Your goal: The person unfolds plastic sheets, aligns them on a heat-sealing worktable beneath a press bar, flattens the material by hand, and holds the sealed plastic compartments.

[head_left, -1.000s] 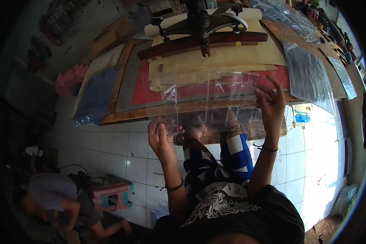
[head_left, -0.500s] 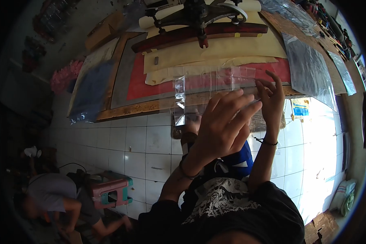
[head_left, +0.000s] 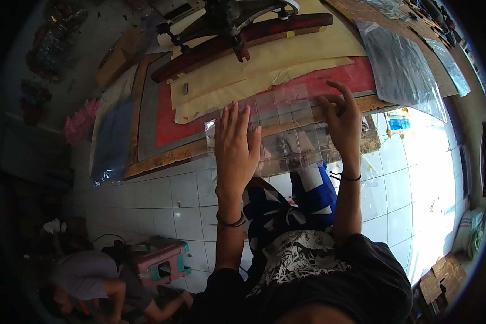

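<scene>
Room between left hand (head_left: 235, 148) and right hand (head_left: 343, 121), red bar (head_left: 260, 33) beyond

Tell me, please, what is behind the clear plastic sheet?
Through the clear plastic sheet, the wooden table edge and red surface show; the part behind the left hand is covered.

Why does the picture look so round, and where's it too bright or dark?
In the head view, corners are black, probably from a wide lens; its tiled floor at right is washed-out white; the person lower left is dim.

2 foreground hands (head_left: 234, 148) (head_left: 344, 120), 1 gridded clear sheet (head_left: 281, 116), 1 red bar (head_left: 205, 55)
</scene>
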Available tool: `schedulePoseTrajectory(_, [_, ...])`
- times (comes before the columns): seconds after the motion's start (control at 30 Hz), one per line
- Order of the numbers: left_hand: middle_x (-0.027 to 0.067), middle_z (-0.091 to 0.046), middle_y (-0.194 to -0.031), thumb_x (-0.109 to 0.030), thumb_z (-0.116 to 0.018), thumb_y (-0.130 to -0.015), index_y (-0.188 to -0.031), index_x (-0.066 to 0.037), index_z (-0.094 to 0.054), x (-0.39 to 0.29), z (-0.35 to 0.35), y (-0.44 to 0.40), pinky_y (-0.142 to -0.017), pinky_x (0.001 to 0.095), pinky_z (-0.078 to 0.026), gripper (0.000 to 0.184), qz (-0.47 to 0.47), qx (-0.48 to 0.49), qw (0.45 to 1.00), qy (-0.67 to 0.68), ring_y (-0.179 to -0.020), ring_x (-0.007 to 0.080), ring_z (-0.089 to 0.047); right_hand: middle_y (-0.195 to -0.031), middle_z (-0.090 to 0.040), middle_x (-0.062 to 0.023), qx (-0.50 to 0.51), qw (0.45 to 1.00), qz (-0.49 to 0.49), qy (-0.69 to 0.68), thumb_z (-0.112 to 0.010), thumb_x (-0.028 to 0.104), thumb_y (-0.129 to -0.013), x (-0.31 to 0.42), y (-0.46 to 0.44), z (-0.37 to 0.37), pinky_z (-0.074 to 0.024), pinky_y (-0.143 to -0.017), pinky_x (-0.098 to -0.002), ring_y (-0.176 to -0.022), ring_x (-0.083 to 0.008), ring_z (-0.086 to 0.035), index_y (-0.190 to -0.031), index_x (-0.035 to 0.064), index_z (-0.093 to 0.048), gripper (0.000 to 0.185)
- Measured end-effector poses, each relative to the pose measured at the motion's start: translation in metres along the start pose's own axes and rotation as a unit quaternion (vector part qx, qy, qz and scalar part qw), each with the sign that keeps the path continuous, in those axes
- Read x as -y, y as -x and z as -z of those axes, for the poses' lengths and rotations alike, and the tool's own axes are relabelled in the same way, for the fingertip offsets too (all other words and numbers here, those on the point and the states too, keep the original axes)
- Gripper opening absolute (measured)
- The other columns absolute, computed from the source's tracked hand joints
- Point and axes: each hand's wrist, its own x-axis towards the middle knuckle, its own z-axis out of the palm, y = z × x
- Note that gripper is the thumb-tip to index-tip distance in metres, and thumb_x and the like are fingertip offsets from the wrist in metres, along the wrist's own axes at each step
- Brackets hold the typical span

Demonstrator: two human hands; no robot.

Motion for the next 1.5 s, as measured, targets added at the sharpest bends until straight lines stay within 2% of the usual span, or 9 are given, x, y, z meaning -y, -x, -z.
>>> schedulePoseTrajectory(0.3, [0.0111,-0.035,-0.169,-0.035,-0.044,-0.11,-0.16,-0.017,-0.043,0.012,-0.002,0.025,-0.128,0.0605,-0.008,0.053,0.05,-0.028,0.991,-0.119,-0.157,0.0294,-0.029,-0.093,-0.079,-0.0085,0.004,1.0,0.014,0.006,-0.073,0.011,-0.098,-0.004,-0.001,0.001,-0.0479,-0.057,-0.026,-0.063,-0.008,-0.065,-0.134,0.0094,-0.062,0.037])
schedulePoseTrajectory(0.67, [0.019,-0.03,-0.168,-0.023,-0.051,-0.108,-0.166,-0.012,-0.025,0.011,-0.002,0.025,-0.124,0.0548,-0.024,0.065,0.047,-0.128,0.991,0.017,-0.151,0.0385,-0.036,-0.099,-0.079,-0.0084,0.167,0.983,0.07,-0.018,-0.075,0.01,-0.095,0.0,0.001,0.038,-0.0544,-0.074,-0.0289,-0.087,-0.0115,-0.071,-0.149,0.0085,-0.05,0.06])
schedulePoseTrajectory(0.77, [0.0194,-0.038,-0.163,-0.02,-0.057,-0.106,-0.164,-0.01,-0.029,0.009,0.042,0.017,-0.123,0.0529,-0.025,0.065,0.028,-0.037,0.999,-0.001,-0.148,0.0391,-0.039,-0.1,-0.079,-0.0066,0.188,0.98,0.056,-0.012,-0.076,0.006,-0.09,0.008,0.004,0.041,-0.0541,-0.08,-0.0304,-0.09,-0.0135,-0.071,-0.144,0.0085,-0.058,0.056])
schedulePoseTrajectory(0.9, [0.0139,-0.07,-0.125,-0.022,-0.068,-0.102,-0.152,-0.005,-0.049,0.019,0.074,-0.013,-0.1,0.0414,-0.048,0.056,-0.032,-0.01,0.999,0.03,-0.115,0.0246,-0.06,-0.1,-0.079,-0.0055,0.166,0.983,0.073,-0.01,-0.074,0.004,-0.092,0.021,-0.003,0.037,-0.0535,-0.084,-0.0306,-0.091,-0.0134,-0.07,-0.135,0.0071,-0.066,0.043])
schedulePoseTrajectory(1.0, [0.0089,-0.075,-0.094,-0.02,-0.069,-0.101,-0.126,0.002,-0.067,0.024,0.082,-0.032,-0.08,0.035,-0.052,0.034,0.04,0.194,0.954,0.225,-0.078,0.0163,-0.067,-0.1,-0.079,-0.0045,0.091,0.984,0.152,0.009,-0.073,0.006,-0.094,0.03,-0.019,0.033,-0.0526,-0.089,-0.0321,-0.092,-0.013,-0.069,-0.131,0.0064,-0.068,0.038])
schedulePoseTrajectory(1.1, [0.0068,-0.069,-0.077,-0.017,-0.065,-0.104,-0.106,0.004,-0.071,0.034,0.05,-0.026,-0.06,0.0277,-0.046,0.022,0.004,0.032,0.953,0.302,-0.065,0.0096,-0.059,-0.117,-0.075,-0.008,-0.017,0.98,0.193,0.034,-0.076,0.015,-0.094,0.032,-0.034,0.032,-0.0526,-0.095,-0.0356,-0.101,-0.017,-0.068,-0.133,0.0056,-0.066,0.041])
schedulePoseTrajectory(1.17, [0.0,-0.061,-0.076,-0.02,-0.062,-0.107,-0.108,0.002,-0.067,0.037,0.039,-0.019,-0.062,0.0247,-0.045,0.023,0.094,0.034,0.907,0.41,-0.065,0.0069,-0.054,-0.126,-0.071,-0.0106,-0.104,0.968,0.216,0.071,-0.077,0.019,-0.094,0.035,-0.036,0.032,-0.0533,-0.097,-0.0373,-0.107,-0.0208,-0.068,-0.134,0.005,-0.065,0.044])
schedulePoseTrajectory(1.23, [-0.0033,-0.057,-0.076,-0.022,-0.06,-0.109,-0.109,0.0,-0.065,0.036,0.03,-0.015,-0.062,0.0233,-0.044,0.022,0.158,-0.002,0.85,0.503,-0.067,0.0055,-0.053,-0.135,-0.067,-0.0131,-0.063,0.984,0.158,0.05,-0.076,0.02,-0.095,0.029,-0.025,0.033,-0.0539,-0.098,-0.0401,-0.115,-0.028,-0.067,-0.136,0.0047,-0.062,0.046])
schedulePoseTrajectory(1.5, [-0.0049,-0.06,-0.084,-0.025,-0.058,-0.11,-0.112,-0.004,-0.067,0.034,0.005,0.0,-0.054,0.0201,-0.045,0.023,0.178,-0.085,0.872,0.448,-0.07,0.0022,-0.054,-0.13,-0.068,-0.0161,0.253,0.964,0.058,0.057,-0.077,0.02,-0.094,0.034,0.013,0.028,-0.0568,-0.089,-0.0369,-0.112,-0.0281,-0.07,-0.138,0.0031,-0.06,0.05])
